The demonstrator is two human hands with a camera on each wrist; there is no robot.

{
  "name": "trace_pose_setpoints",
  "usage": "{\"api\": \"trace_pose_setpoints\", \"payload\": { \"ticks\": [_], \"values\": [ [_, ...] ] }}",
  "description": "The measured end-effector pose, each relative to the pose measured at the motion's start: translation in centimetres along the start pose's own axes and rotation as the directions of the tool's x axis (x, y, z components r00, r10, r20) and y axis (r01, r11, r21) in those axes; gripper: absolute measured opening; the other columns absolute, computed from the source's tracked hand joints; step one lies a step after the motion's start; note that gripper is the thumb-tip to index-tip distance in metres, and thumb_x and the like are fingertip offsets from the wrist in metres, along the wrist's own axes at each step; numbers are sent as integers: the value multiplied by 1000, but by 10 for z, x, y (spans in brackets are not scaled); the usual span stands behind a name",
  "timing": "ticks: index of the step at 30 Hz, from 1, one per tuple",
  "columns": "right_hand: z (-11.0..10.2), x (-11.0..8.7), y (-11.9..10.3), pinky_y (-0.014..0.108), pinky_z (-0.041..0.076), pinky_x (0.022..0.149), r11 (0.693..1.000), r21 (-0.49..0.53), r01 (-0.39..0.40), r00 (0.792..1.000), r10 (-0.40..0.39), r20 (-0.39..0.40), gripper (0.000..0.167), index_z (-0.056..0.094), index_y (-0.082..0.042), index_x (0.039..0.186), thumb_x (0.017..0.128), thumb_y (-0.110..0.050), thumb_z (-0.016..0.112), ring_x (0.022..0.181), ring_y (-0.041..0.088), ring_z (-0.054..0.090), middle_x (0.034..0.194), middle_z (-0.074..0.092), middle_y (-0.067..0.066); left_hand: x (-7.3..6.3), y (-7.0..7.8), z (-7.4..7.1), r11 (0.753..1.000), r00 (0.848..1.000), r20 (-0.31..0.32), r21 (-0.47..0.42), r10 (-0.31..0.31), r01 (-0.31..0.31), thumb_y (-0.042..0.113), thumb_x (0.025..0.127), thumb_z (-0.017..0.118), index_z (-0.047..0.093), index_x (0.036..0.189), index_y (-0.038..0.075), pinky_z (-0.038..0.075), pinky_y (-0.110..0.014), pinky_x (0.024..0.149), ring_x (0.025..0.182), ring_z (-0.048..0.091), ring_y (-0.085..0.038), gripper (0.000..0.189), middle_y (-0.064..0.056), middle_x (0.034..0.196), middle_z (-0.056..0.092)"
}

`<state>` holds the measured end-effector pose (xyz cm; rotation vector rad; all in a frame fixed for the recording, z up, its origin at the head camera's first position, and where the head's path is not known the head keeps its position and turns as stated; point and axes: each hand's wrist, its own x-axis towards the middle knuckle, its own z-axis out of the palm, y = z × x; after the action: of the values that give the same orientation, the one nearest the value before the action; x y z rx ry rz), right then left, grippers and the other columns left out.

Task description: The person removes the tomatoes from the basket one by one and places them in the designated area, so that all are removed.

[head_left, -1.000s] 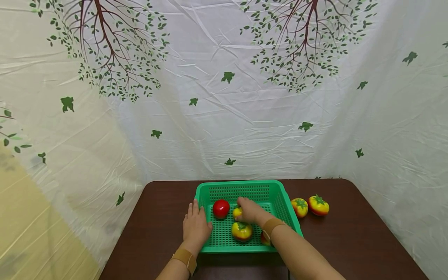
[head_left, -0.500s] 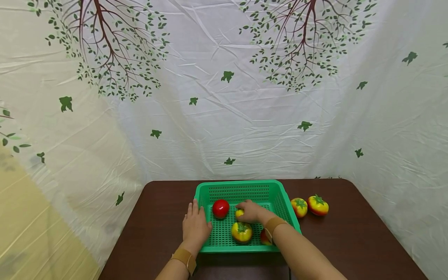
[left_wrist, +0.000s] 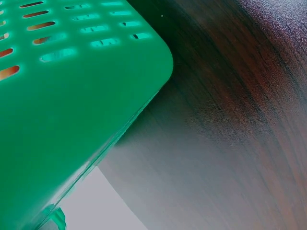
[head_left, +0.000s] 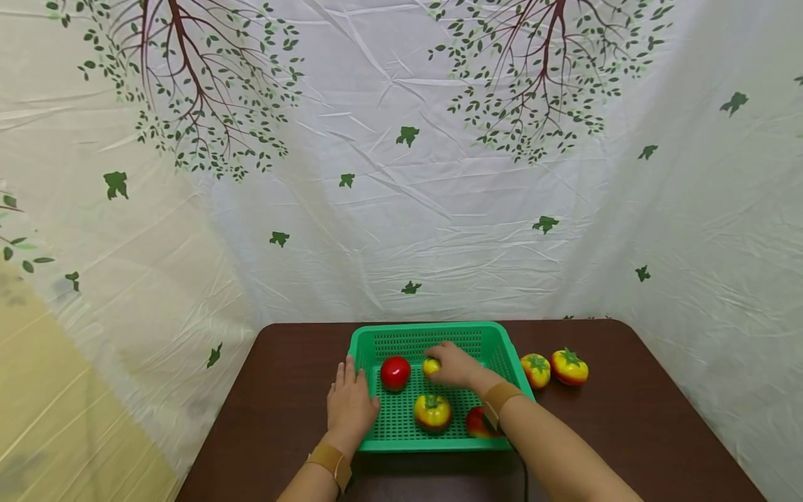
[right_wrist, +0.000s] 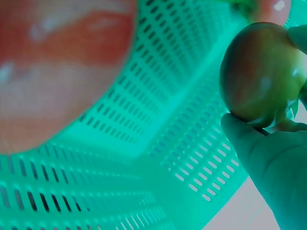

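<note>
In the head view, a green basket (head_left: 433, 446) stands on the worktop (head_left: 282, 397) at lower centre. The right hand (head_left: 456, 365) pinches a yellow fruit (head_left: 431, 367) inside the basket, right of its middle; its fingers are closed to the fruit's width. The hand covers the fruit's right part. The right wrist view shows the grip at right, with one digit below the fruit and another at its upper edge, cut off by the frame. Contact between fruit and basket floor cannot be determined.

The left hand (head_left: 353, 404) lies along the basket's left side, fingers extended, grasping nothing. Its wrist view contains only basket and worktop.

A red fruit (head_left: 395, 374) sits left of the held one; a yellow-red fruit (head_left: 432, 413) sits below it in the frame. A dark red fruit (head_left: 479, 422) at the basket's lower right is partly hidden by the right wristband (head_left: 501, 400). A large, blurred red form (right_wrist: 57, 72) fills the upper left of the right wrist view, cropped by the edge. Outside the basket, at right, lie a smaller fruit (head_left: 536, 371) and a larger fruit (head_left: 569, 367).
</note>
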<state>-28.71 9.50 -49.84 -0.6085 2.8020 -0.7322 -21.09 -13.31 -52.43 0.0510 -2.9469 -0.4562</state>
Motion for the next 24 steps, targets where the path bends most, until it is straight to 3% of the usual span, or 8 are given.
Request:
{"api": "trace_pose_setpoints", "payload": {
  "ticks": [12, 19, 24],
  "values": [
    [-41, -12, 10, 57, 48, 103, 997, 81, -5, 995, 13, -94, 59, 51, -3, 144, 88, -14, 63, 139, 50, 42, 154, 35, 32, 2, 0, -1, 1000, 1000, -5, -18, -8, 8, 27, 86, 77, 58, 137, 0, 40, -57, 115, 151, 32, -36, 61, -17, 162, 34],
    [-58, -22, 20, 49, 54, 90, 992, 127, 6, 987, 15, -158, 59, 48, -6, 147, 90, -16, 60, 132, 51, 48, 158, 26, 33, 2, 1, -1, 999, 1000, 1, -29, -14, 14, 27, 87, 76, 58, 138, 0, 39, -57, 115, 151, 31, -36, 61, -17, 163, 33],
    [-73, -37, 28, 53, 52, 95, 991, 131, 9, 980, 18, -198, 58, 47, -5, 148, 93, -17, 60, 135, 53, 44, 159, 24, 34, 1, 1, -2, 1000, 1000, 0, -19, -14, 14, 27, 86, 76, 58, 137, 0, 40, -57, 114, 150, 33, -36, 60, -17, 162, 34]
  ]
}}
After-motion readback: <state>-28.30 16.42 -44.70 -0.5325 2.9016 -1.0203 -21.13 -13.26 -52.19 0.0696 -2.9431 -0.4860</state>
